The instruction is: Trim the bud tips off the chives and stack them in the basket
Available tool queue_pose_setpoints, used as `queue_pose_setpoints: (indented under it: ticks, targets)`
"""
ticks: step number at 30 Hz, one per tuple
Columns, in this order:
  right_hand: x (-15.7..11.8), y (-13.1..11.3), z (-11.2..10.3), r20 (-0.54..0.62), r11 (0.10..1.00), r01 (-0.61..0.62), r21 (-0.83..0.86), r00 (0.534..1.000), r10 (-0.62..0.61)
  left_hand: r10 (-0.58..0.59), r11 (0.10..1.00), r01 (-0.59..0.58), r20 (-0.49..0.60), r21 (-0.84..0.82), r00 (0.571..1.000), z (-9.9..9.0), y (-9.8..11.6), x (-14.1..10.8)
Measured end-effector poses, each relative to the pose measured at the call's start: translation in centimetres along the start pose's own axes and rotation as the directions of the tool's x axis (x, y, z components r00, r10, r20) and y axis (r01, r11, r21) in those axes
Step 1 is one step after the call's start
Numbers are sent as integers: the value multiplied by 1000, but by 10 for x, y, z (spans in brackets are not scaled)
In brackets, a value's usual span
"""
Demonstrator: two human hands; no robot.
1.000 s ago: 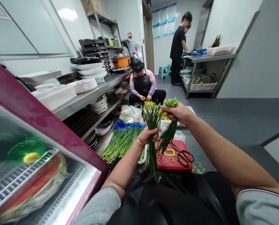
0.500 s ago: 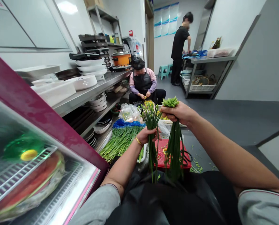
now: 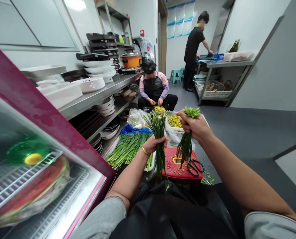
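Observation:
My left hand (image 3: 154, 143) grips an upright bunch of green flowering stems (image 3: 158, 126), buds at the top, cut ends hanging over my lap. My right hand (image 3: 196, 125) holds a second, smaller bunch of stems (image 3: 186, 146) by its top, the stalks dangling down over a red stool (image 3: 174, 169). Black scissors (image 3: 194, 166) lie on that stool among cut bits. A flat pile of the same green stems (image 3: 128, 147) lies on the floor to the left on a blue bag.
A dark red glass-door fridge (image 3: 38, 156) fills the left. Steel shelving (image 3: 98, 96) with plates and bowls runs along the wall. A seated person (image 3: 154, 89) works over a tray of yellow buds (image 3: 174, 121). Another person (image 3: 194, 46) stands at a far steel table (image 3: 224, 63).
My right hand has moved right and slightly down with its bunch, away from the left bunch. The dangling stalks now hang over the red stool. The view shifted a little.

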State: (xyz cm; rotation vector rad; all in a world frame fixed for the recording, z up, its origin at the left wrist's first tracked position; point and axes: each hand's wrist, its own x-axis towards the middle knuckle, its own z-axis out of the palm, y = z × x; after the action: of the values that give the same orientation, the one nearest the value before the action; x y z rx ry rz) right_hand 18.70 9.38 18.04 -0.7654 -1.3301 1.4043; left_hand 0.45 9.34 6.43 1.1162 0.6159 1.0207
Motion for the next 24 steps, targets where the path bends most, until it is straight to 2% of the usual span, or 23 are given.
queue_pose_setpoints:
  ticks: [4, 6, 8, 10, 14, 19, 21, 24]
  targets:
    - [-11, 11, 10, 146, 992, -123, 14, 982, 120, 44, 998, -45, -20, -34, 999, -2, 3, 7]
    - [-12, 19, 19, 174, 985, -162, 65, 973, 149, 39, 995, -40, -16, -86, 999, 3, 0, 10]
    - [-10, 27, 28, 180, 976, -173, 133, 972, 148, -3, 989, 3, 1, -146, 1000, 10, -7, 10]
    - [-7, 34, 33, 172, 968, -154, 196, 978, 120, -72, 978, 83, 63, -191, 995, 18, -16, 7]
    - [-9, 39, 33, 180, 945, -145, 293, 979, 95, -159, 946, 193, 146, -261, 976, 27, -31, -8]
    - [-14, 41, 28, 189, 918, -188, 349, 974, 128, -301, 847, 385, 265, -367, 916, 31, -43, -24]
    - [-14, 45, 26, 184, 914, -212, 345, 970, 156, -310, 831, 405, 288, -380, 906, 35, -45, -28]
    - [-13, 55, 23, 158, 914, -239, 328, 968, 196, -270, 870, 361, 289, -336, 918, 45, -44, -31]
